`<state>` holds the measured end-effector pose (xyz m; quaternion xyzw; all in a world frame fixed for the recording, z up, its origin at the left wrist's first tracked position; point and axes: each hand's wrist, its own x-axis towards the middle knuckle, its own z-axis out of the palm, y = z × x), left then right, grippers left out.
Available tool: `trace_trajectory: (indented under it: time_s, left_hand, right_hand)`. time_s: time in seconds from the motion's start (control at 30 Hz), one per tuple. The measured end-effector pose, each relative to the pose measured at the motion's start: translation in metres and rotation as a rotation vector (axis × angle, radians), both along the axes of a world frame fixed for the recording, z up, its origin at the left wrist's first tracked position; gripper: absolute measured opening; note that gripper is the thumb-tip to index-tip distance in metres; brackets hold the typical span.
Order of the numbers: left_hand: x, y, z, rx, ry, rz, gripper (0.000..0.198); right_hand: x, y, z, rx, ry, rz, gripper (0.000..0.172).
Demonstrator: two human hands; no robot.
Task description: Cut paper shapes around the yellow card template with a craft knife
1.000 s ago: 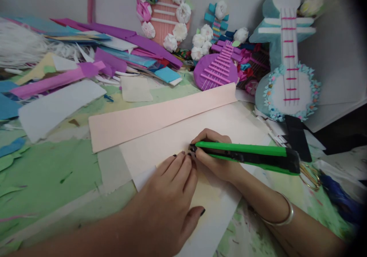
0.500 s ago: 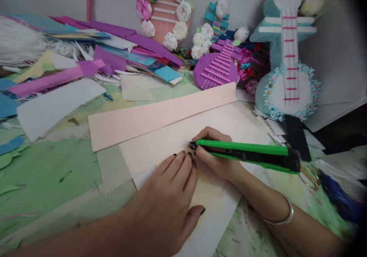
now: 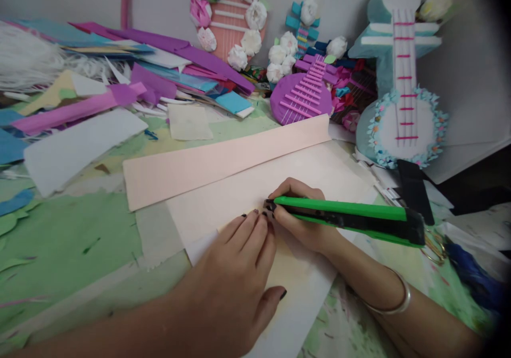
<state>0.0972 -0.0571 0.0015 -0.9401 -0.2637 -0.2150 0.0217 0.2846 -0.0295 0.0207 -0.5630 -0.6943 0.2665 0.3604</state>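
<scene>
My right hand [image 3: 304, 219] is closed around a green and black utility knife [image 3: 343, 214], whose handle points out to the right. The knife's front end is down at the paper, close to my left fingertips; its blade cannot be made out. My left hand [image 3: 243, 273] lies flat with fingers stretched out, pressing on a white and cream sheet [image 3: 295, 304]. Under and beyond it is a larger pale sheet [image 3: 223, 203]. A pale pink strip [image 3: 223, 166] lies across the far side of that sheet, its right end bent up.
Paper scraps [image 3: 83, 150] and coloured sheets [image 3: 171, 49] pile up at the left and back. Decorated model instruments, including a purple one [image 3: 301, 99] and a light blue one [image 3: 403, 81], stand behind. Gold-handled scissors [image 3: 434, 249] lie at right on the green-covered table [image 3: 80, 262].
The rear end of the utility knife has swung slightly right and down, with its front end still by my left fingertips. My left hand has stayed in place.
</scene>
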Motion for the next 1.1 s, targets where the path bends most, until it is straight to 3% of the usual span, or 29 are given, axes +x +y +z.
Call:
trace_trajectory:
  time_s: [1.1]
  left_hand:
    - [0.0010,-0.0007,-0.0029,0.018,-0.027,0.000,0.058]
  right_hand:
    - [0.0008,-0.0013,0.0005,0.046,-0.072,0.004,0.007]
